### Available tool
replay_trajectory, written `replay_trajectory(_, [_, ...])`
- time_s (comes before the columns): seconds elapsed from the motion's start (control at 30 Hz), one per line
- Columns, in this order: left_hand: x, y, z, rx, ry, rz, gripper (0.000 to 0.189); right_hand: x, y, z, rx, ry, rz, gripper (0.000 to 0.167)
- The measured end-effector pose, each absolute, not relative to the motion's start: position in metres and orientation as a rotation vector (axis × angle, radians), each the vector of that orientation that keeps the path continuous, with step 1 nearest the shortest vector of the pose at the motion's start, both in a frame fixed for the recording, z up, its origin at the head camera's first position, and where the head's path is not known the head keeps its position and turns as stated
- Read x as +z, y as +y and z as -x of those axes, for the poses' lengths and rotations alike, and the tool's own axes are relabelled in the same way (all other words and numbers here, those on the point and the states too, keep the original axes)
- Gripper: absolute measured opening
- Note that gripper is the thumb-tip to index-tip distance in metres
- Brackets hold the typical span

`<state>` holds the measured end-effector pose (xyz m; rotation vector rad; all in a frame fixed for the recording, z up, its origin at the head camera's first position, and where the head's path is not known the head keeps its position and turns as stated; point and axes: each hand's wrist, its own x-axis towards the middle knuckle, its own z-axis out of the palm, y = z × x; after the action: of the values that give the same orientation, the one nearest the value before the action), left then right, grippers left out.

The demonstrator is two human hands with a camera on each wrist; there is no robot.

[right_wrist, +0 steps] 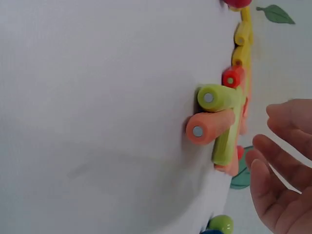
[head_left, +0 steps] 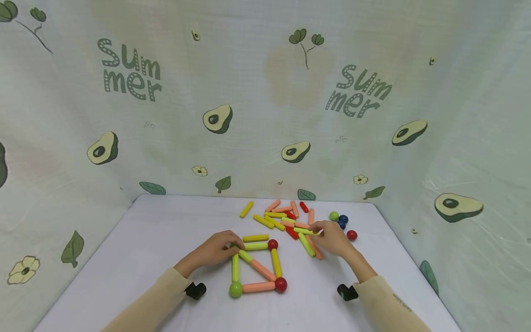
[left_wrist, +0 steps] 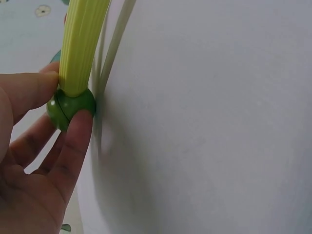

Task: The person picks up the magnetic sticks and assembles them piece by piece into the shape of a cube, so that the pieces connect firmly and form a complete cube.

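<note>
My left hand (head_left: pixel 217 248) grips a green ball (left_wrist: pixel 58 114) at the far left corner of a four-sided frame of magnetic sticks. A light green stick (left_wrist: pixel 82 46) rises from that ball in the left wrist view. The frame's other corners are red balls (head_left: pixel 280 284) and a green ball (head_left: pixel 235 289). Its sides include a yellow stick (head_left: pixel 276 263) and a salmon stick (head_left: pixel 258 287). A light green and salmon diagonal (head_left: pixel 263 270) crosses it. My right hand (right_wrist: pixel 287 161) is over the stick pile's right side, fingers parted and holding nothing, near a light green stick (right_wrist: pixel 224 144).
Loose yellow, salmon, red and light green sticks lie in a pile at the back of the white table (head_left: pixel 166 230). A yellow stick (head_left: pixel 256 238) lies just behind the frame. At the back right are a green ball (head_left: pixel 333 216), blue balls (head_left: pixel 343 219) and a red ball (head_left: pixel 351 235).
</note>
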<state>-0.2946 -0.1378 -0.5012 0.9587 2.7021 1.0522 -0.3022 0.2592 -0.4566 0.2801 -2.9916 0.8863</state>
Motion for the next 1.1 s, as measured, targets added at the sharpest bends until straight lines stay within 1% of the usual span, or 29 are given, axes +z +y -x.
replay_trajectory(0.27, [-0.5,-0.141,0.291,1.098,2.698,-0.924,0.018,-0.472,0.263,0.306,0.872,-3.094,-0.17,0.024])
replay_trajectory(0.83, [-0.507,-0.139,0.301,1.127,2.75,-0.931,0.019,-0.478,0.266,0.306,0.851,-3.171,-0.152,0.025])
replay_trajectory(1.0, [-0.504,-0.137,0.297,1.143,2.781,-0.834,0.019,-0.477,0.266,0.304,0.821,-3.158,-0.151,0.025])
replay_trajectory(1.1, [-0.5,-0.139,0.29,1.139,2.821,-0.753,0.021,-0.473,0.268,0.299,0.823,-3.138,-0.156,0.027])
